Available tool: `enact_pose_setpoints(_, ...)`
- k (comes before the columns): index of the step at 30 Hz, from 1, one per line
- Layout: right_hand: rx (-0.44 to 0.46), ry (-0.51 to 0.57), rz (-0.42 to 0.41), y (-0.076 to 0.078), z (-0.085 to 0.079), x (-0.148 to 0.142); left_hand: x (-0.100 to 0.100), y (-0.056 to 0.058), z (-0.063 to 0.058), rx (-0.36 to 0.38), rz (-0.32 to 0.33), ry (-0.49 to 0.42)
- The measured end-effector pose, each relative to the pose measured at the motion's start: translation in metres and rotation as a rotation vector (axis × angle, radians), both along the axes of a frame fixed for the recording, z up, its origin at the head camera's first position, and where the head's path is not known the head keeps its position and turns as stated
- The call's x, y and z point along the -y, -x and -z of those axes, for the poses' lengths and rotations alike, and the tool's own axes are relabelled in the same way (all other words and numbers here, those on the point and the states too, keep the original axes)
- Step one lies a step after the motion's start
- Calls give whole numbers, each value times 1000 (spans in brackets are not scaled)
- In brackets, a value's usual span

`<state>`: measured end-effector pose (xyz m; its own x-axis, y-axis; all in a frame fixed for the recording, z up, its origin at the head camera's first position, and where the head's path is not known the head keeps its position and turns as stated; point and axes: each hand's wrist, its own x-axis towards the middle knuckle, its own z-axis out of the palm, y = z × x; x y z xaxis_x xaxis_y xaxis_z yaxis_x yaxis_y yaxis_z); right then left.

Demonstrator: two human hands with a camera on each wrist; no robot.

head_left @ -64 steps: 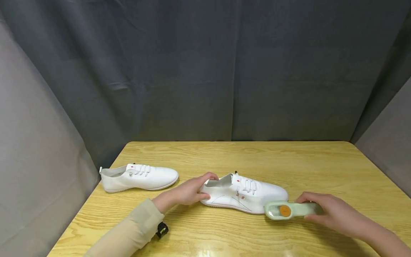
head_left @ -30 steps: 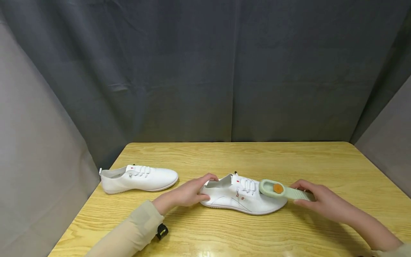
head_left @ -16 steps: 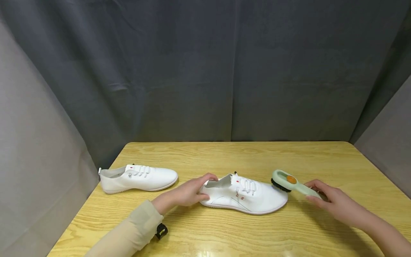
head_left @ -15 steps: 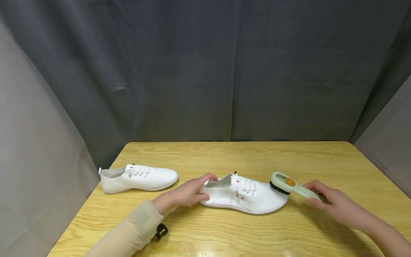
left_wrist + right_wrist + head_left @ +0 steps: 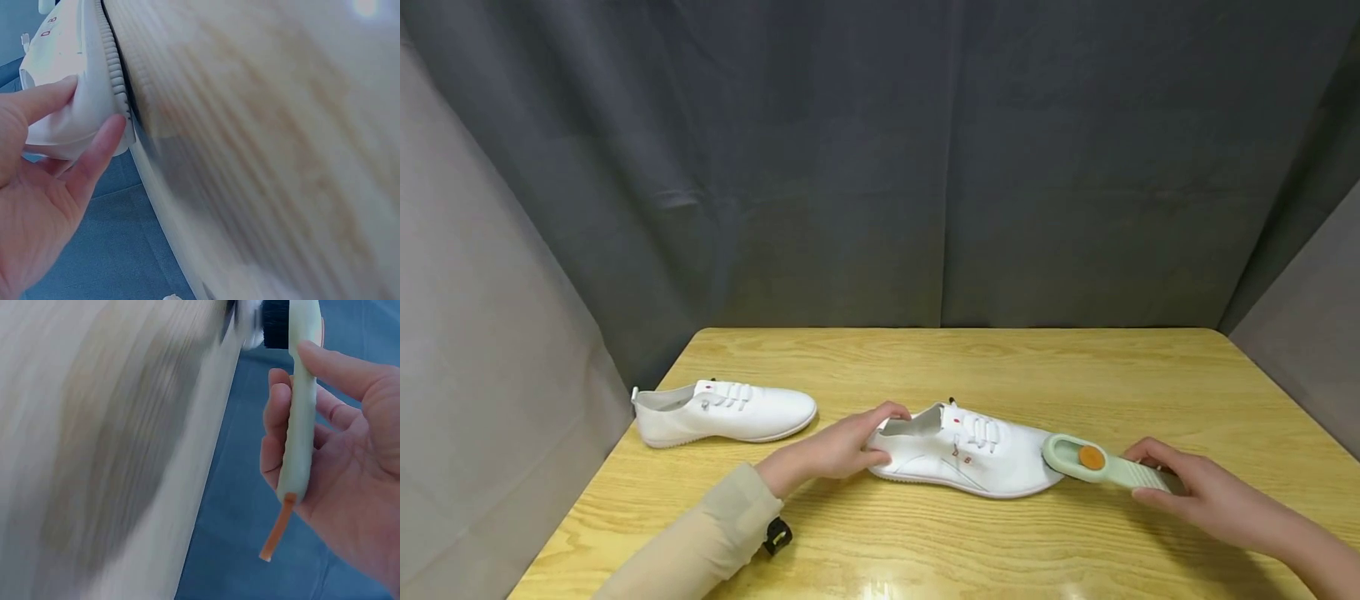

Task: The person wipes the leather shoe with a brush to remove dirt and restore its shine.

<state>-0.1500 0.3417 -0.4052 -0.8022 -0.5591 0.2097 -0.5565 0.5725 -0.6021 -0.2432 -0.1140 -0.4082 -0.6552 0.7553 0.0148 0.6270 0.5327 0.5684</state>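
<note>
A white lace-up shoe point(image 5: 1000, 462) stands on the table, its toe pointing right. My left hand point(image 5: 842, 446) grips it at the heel, thumb and fingers on both sides of the collar. In the left wrist view fingers press the heel point(image 5: 87, 112) above the ridged sole. My right hand point(image 5: 1202, 496) holds a pale green shoe brush point(image 5: 1123, 472) with an orange button. The brush head overlaps the toe tip in the head view. In the right wrist view my fingers wrap the brush handle point(image 5: 300, 431), dark bristles point(image 5: 276, 325) facing the shoe and an orange strap at its end.
A second white shoe point(image 5: 752, 414) lies at the left of the wooden table point(image 5: 1075, 367), toe also to the right. A dark grey curtain point(image 5: 820, 167) hangs behind the table, with pale panels at both sides. A black band point(image 5: 778, 535) shows under my left sleeve.
The brush went from the shoe's near toe side up to its laces, back to the raised far toe edge, then down onto the toe tip. My left hand and both shoes stayed put.
</note>
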Motion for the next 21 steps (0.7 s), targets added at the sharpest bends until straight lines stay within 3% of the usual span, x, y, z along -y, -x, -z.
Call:
enact_pose_setpoints(3, 18, -30, 56, -2, 2, -14, 0, 0, -1, -7, 8, -7)
enact_pose_setpoints(6, 26, -131, 165, -4, -1, -24, 0, 0, -3, -9, 11, -6)
enact_pose_setpoints(10, 50, -216, 270, -4, -6, -23, -1, 1, -1, -5, 8, 4)
enact_pose_setpoints(15, 72, -109, 211, 4, -16, -7, -1, 1, -1, 0, 5, 14)
enact_pose_setpoints(21, 267, -28, 106, 19, -21, 2, -1, 0, 0, 1, -1, 14)
